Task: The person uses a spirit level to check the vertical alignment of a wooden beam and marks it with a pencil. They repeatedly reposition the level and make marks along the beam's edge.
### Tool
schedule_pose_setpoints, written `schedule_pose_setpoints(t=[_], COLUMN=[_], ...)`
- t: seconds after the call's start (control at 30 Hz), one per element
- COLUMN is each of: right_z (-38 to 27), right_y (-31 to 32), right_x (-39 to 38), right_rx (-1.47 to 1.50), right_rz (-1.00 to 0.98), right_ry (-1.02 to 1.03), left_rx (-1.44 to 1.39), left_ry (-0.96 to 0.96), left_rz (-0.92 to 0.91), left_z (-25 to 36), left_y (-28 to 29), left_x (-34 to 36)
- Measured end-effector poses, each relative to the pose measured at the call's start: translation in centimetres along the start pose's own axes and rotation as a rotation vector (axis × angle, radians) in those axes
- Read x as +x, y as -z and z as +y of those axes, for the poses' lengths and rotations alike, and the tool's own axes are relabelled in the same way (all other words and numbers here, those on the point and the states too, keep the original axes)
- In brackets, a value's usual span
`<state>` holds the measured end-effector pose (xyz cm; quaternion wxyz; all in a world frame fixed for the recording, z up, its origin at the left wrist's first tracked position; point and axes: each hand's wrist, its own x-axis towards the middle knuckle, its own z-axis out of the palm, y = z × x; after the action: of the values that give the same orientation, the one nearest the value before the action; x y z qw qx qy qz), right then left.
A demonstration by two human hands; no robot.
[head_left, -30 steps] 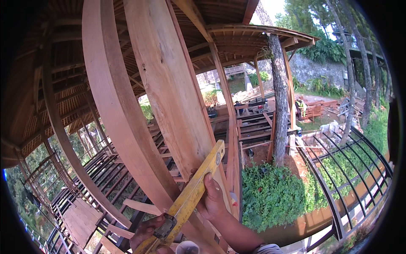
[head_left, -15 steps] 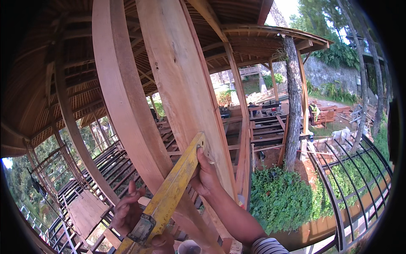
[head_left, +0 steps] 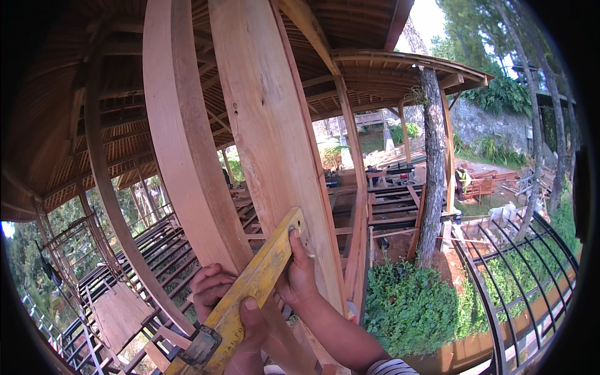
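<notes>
A worn yellow spirit level [head_left: 259,269] slants across the lower middle, its far end lying against a broad wooden post [head_left: 269,125]. Close to that far end, my right hand [head_left: 300,275] grips the level, its thumb pressed up near the tip. My left hand [head_left: 250,325] is wrapped round the level lower down, thumb on the yellow face and fingers curled over the other edge. Toward the near end sits a dark-framed vial window [head_left: 203,345]. Behind my left fingers rises a second, narrower post [head_left: 181,137].
An open floor frame of dark beams [head_left: 169,262] spreads below and behind the posts. A tree trunk [head_left: 432,169] and green plants [head_left: 409,306] stand to the right, beside a black metal railing [head_left: 500,287]. A plywood sheet [head_left: 119,315] lies at left.
My left hand has gone from loose, partly spread fingers near the vial window to a grip farther up the level. The level's tip appears slightly lower in view; my right hand keeps its hold.
</notes>
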<state>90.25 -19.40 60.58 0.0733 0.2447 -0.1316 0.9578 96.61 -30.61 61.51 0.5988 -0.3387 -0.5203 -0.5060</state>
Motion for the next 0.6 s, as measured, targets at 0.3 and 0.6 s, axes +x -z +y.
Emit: schedule_pose_setpoints(t=[0.3,0.6], right_z=[1.4,0.5], right_y=[-0.3,-1.1], right_x=[0.7,-0.8], right_rx=[0.104,0.013], right_rz=[0.047,0.090], right_ry=[-0.033,0.011], left_rx=[0.004,-0.013], left_ry=[0.033,0.009], left_rz=[0.102,0.067], left_z=[-0.3,-0.2], left_y=[-0.5,-0.5], left_x=[-0.3,-0.8])
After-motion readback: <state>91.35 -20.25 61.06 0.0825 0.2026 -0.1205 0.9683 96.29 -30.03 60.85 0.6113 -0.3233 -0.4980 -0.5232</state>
